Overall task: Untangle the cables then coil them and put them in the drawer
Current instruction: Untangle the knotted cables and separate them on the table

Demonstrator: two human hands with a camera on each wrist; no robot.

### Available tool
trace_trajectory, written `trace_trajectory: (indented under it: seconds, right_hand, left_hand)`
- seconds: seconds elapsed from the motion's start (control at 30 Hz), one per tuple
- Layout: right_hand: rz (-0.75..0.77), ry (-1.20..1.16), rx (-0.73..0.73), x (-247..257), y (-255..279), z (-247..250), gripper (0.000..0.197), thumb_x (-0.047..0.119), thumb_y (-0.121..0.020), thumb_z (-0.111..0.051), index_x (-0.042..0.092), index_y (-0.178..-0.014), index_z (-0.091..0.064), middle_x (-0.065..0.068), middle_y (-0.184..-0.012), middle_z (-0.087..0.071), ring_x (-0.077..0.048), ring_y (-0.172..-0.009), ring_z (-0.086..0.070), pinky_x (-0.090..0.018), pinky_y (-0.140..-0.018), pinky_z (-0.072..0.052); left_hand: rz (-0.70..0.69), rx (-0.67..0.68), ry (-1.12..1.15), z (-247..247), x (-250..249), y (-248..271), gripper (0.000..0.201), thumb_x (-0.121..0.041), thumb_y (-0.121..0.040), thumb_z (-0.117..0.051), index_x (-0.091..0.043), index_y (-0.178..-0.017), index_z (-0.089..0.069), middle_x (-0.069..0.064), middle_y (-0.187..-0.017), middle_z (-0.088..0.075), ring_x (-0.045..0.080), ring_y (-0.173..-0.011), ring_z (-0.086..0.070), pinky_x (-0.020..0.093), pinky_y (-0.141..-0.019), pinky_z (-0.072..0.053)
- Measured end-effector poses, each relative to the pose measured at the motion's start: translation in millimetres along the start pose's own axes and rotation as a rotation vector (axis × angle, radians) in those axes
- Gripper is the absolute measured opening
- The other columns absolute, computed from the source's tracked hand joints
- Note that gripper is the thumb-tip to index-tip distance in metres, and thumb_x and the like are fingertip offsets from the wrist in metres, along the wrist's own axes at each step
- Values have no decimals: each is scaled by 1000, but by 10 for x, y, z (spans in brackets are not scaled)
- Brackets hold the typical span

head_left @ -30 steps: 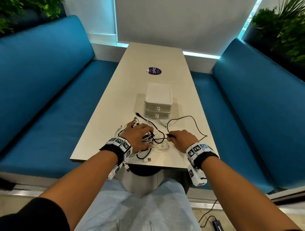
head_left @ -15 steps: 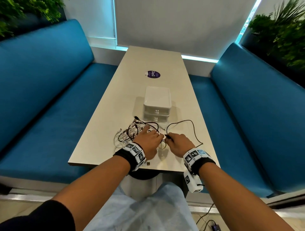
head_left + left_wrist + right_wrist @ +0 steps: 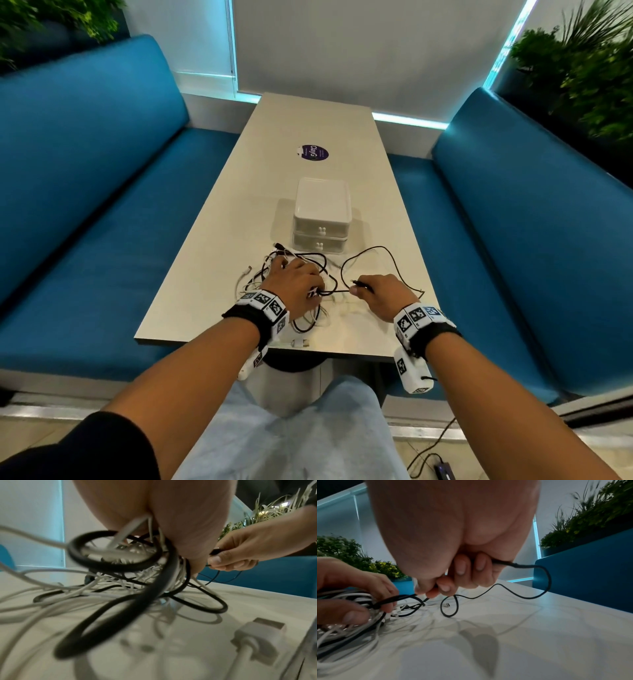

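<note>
Right hand [image 3: 383, 297] pinching the thin black cable [image 3: 387, 253] has drawn away from the left hand [image 3: 295, 285], which grips the black-and-white cable tangle [image 3: 308, 320] on the beige table [image 3: 310, 123] (white two-drawer box [image 3: 322, 219] shut), so one strand looks nearly freed.

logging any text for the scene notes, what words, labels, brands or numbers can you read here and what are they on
"ClayG": white letters on the round purple sticker on the table; its smaller print is too small to read.
Wristbands: black-and-white square marker patterns only, no words.
Drawer box, cables: no text visible.
</note>
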State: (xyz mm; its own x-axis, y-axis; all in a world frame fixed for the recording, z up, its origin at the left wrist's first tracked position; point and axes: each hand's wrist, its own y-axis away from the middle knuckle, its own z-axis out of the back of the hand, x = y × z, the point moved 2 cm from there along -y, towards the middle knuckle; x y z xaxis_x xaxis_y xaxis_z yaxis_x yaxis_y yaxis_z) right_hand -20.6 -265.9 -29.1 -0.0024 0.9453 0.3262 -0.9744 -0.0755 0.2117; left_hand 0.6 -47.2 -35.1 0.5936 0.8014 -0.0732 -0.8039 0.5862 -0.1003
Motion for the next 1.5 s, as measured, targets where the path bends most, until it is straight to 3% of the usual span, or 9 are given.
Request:
trace_trajectory:
  seconds: [0.23,0.43,0.57,0.7,0.87,1.03,1.17,1.37,1.5]
  right_hand:
    - [-42,16,-53,39,1,-47,31,56,-96,-44,30,-94,-61,-5,-90,-65,-26,-78,-60,-32,-64,-46]
    - [-22,26,-112,165,6,-30,31,50,-97,-46,28,-109,-63,-9,-98,-68,-30,-87,-62,-38,-75,-53]
    - [-5,89,-162,347,25,-70,30,44,-99,-43,28,-115,-62,-10,-101,-67,-32,-92,-63,-39,-77,-54]
    - [7,63,-93,534,-22,-151,26,41,-94,-51,21,-104,-64,-11,-99,-67,-33,-90,-62,-41,-76,-54]
    - [36,-2,-90,569,-50,-74,30,45,-94,-56,17,-98,-65,-10,-92,-66,-31,-85,-62,-35,-70,-49]
    - [101,-10,-47,485,-47,-20,26,46,-96,-52,22,-92,-58,-8,-91,-65,-29,-82,-61,-40,-73,-52]
    - [80,-50,-38,359,-40,-25,25,44,-98,-51,22,-87,-54,-8,-86,-64,-28,-79,-59,-33,-64,-43]
    - [78,-79,-42,428,-49,-75,34,43,-101,-42,13,-98,-58,-14,-91,-65,-32,-83,-59,-37,-70,-45]
    - [65,-77,-26,441,-77,-54,35,43,-103,-38,13,-106,-56,-14,-91,-64,-30,-80,-58,-35,-67,-42]
  left_hand:
    - [40,-51,372,-57,165,82,27,-43,-92,-57,-29,-114,-53,-11,-131,-55,16,-121,-52,40,-110,-25]
    - [95,-8,569,-24,274,103,37,-48,-85,-68,-33,-117,-55,-11,-154,-27,13,-126,-46,33,-105,-40]
    - [36,-81,447,-6,168,37,16,-28,-94,-60,-22,-108,-65,-1,-132,-49,20,-106,-59,26,-87,-45]
    - [18,-81,363,58,93,-42,19,-16,-99,-45,-18,-110,-60,3,-107,-62,25,-92,-59,37,-78,-48]
    - [111,-109,528,59,290,-27,18,-20,-101,-44,-20,-102,-61,0,-89,-66,23,-82,-60,34,-73,-48]
    - [141,-80,634,-28,485,69,18,-24,-100,-51,-23,-112,-65,-3,-100,-69,17,-92,-64,27,-82,-48]
    - [160,-50,626,-12,496,126,17,-27,-98,-55,-31,-111,-64,-5,-104,-69,14,-95,-63,28,-85,-49]
    - [150,-225,601,121,380,106,17,-32,-97,-55,-26,-112,-53,-1,-115,-50,22,-99,-58,34,-90,-47]
    - [198,-401,451,285,383,173,40,-50,-100,-31,-15,-103,-51,3,-106,-48,23,-87,-49,38,-81,-41]
